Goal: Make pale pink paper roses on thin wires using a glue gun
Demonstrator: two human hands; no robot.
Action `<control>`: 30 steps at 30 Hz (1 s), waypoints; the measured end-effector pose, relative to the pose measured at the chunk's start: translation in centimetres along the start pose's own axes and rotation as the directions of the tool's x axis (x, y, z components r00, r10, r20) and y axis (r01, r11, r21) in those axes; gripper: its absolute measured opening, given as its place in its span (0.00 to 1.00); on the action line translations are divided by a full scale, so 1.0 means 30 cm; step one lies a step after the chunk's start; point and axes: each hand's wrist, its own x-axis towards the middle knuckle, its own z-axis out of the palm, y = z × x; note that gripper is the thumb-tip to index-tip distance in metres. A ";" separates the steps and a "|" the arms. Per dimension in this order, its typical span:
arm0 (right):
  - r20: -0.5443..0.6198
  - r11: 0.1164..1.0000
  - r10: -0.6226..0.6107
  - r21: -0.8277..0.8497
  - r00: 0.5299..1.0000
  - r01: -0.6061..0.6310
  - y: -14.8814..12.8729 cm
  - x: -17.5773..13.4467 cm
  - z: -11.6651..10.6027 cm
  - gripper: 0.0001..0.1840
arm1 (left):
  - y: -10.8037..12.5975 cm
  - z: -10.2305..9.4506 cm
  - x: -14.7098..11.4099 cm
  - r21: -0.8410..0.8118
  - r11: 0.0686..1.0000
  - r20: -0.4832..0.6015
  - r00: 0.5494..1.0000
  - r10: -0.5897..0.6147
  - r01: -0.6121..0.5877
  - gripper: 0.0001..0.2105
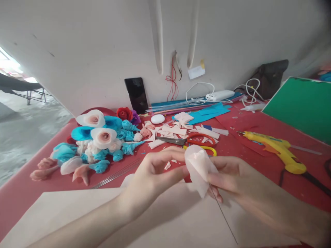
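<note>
Between my two hands is a pale pink-white paper flower, its petals wrapped around a small centre. A thin dark wire stem runs from its base down to the lower right. My right hand pinches the flower's base, thumb in front and fingers behind. At the flower's left edge, my left hand pinches a petal between thumb and fingers. Below them lies a large pale sheet. Just behind the hands rest scissors with red and yellow handles.
Finished blue, white, pink and red paper flowers pile at the left, beside bare wires. Paper scraps spread behind the scissors. A yellow glue gun, green board and leaning phone stand around.
</note>
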 end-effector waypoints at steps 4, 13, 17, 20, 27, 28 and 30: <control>0.030 1.000 0.005 0.025 1.000 -0.006 -0.007 -0.005 0.012 0.10 | 0.005 0.004 0.000 0.090 0.994 0.065 0.996 0.062 -0.067 0.06; 0.048 0.999 -0.020 0.049 0.999 0.017 -0.024 -0.001 0.032 0.14 | 0.022 0.012 0.000 0.181 0.974 0.043 0.991 0.129 -0.134 0.03; 0.020 0.999 -0.001 0.046 1.000 0.000 -0.020 0.000 0.037 0.11 | 0.019 0.014 0.001 0.164 0.979 0.056 0.992 0.112 -0.120 0.02; 0.008 0.998 0.009 0.064 1.000 -0.009 -0.018 0.003 0.039 0.08 | 0.019 0.014 0.000 0.143 0.982 0.068 0.991 0.111 -0.120 0.02; -0.003 0.999 0.028 0.018 1.000 -0.028 0.004 -0.012 0.027 0.08 | 0.020 0.015 -0.006 0.113 0.987 0.058 0.992 0.110 -0.116 0.03; -0.001 1.000 0.026 0.014 1.000 -0.026 0.006 -0.013 0.025 0.09 | 0.018 0.015 -0.005 0.109 0.988 0.060 0.992 0.107 -0.113 0.03; 0.007 1.000 0.030 0.007 1.000 -0.030 0.008 -0.013 0.023 0.09 | 0.016 0.014 -0.002 0.098 0.989 0.067 0.993 0.101 -0.107 0.03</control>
